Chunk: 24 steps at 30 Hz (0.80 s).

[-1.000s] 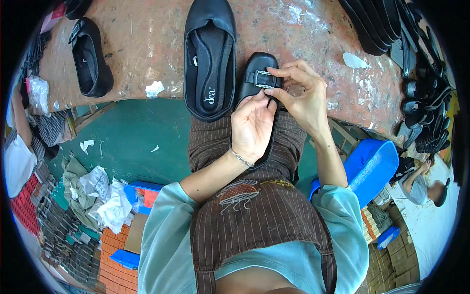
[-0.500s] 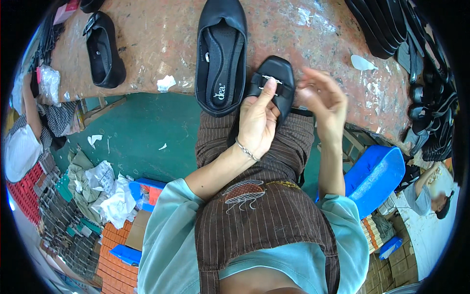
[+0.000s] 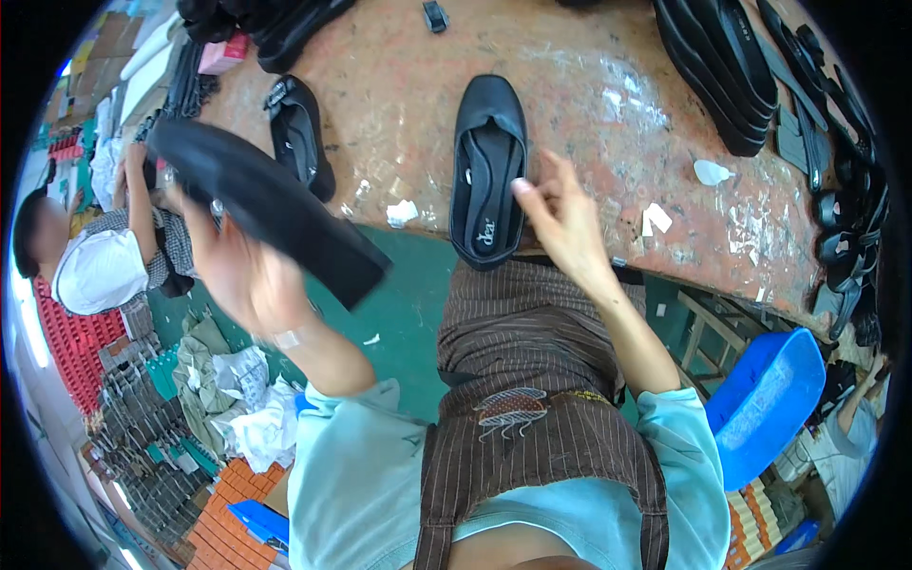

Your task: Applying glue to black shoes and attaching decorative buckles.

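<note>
My left hand [image 3: 252, 271] is raised at the left, closed on a black sandal [image 3: 275, 209], smeared by motion. Its sole side and block heel face me; the strap is hidden. A black slip-on shoe [image 3: 489, 176] lies on the worktable near the front edge, toe away from me, its dark insole showing. Close by its right rim is my right hand [image 3: 562, 218], fingers apart and nothing in them; whether the thumb touches the rim I cannot tell. Left of that, another black shoe [image 3: 304, 138] with a bow stands on the table.
Stacked black soles [image 3: 717, 71] and many dark straps and sandals [image 3: 841, 228] crowd the table's right side. Paper scraps [image 3: 655, 218] and a small dark piece [image 3: 434, 17] lie on the table. A blue bin [image 3: 769, 408] stands lower right. A co-worker [image 3: 104, 256] is at the left.
My left hand has swung the sandal from the middle out to the left and turned it over. My right hand has moved beside the slip-on shoe. The view has shifted.
</note>
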Each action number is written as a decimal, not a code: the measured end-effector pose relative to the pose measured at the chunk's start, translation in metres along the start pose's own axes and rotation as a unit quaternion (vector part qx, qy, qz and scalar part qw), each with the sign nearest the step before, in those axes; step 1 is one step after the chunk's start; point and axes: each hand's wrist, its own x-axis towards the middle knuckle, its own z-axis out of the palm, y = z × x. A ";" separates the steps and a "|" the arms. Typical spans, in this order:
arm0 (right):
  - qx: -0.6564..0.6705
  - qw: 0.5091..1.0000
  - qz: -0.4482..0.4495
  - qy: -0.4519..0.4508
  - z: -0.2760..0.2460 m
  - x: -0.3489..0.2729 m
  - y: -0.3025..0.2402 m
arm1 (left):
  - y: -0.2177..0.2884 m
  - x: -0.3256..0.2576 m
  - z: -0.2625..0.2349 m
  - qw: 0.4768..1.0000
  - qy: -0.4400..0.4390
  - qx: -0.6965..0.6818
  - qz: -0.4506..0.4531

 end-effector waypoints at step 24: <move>-0.024 0.929 -0.017 0.368 -0.136 -0.029 0.088 | -0.162 0.221 -0.105 0.453 -0.123 0.847 0.248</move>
